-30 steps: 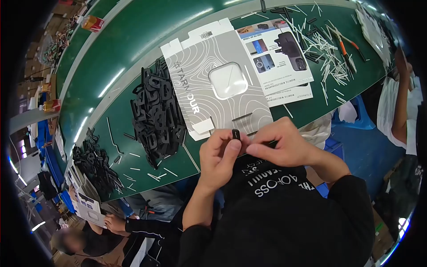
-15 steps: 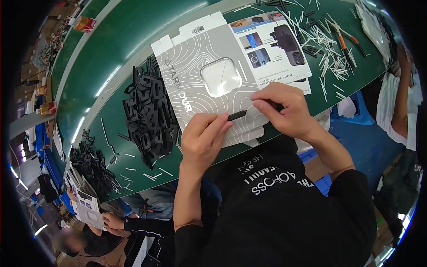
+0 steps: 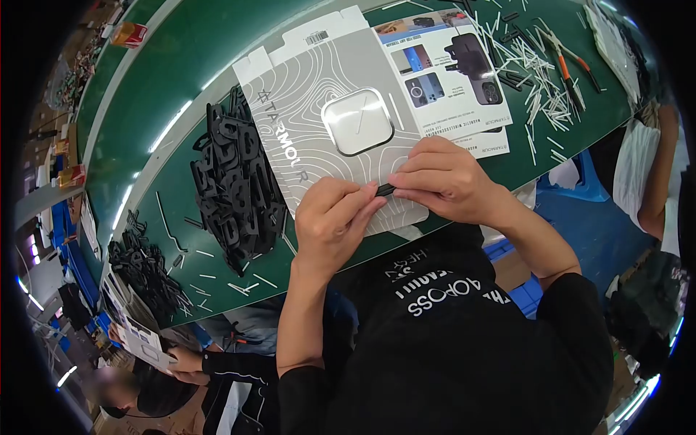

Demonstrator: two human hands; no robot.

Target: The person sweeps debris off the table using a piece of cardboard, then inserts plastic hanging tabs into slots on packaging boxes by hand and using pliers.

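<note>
A short black rod-shaped part (image 3: 385, 190) is held between both hands, its ends covered by fingertips. My left hand (image 3: 330, 221) pinches one end between thumb and fingers. Closed on the other end is my right hand (image 3: 449, 181), its thumb and fingertips pressed together. Both hands are over the lower edge of a flat grey printed carton (image 3: 279, 90) with wavy white lines and a rounded square window (image 3: 359, 122). Printed cards (image 3: 442, 72) showing phone pictures lie beside the carton, above my right hand.
A heap of black plastic parts (image 3: 235, 188) lies left of the carton, with a second black pile (image 3: 138, 261) farther left. White sticks (image 3: 544, 98) and orange-handled pliers (image 3: 569, 69) are at the right on the green table (image 3: 210, 264). A co-worker's hand (image 3: 185, 360) holds a similar carton.
My right hand has moved left and down and taken hold of the free end of the black part. My left hand still grips it. The view has shifted slightly.
</note>
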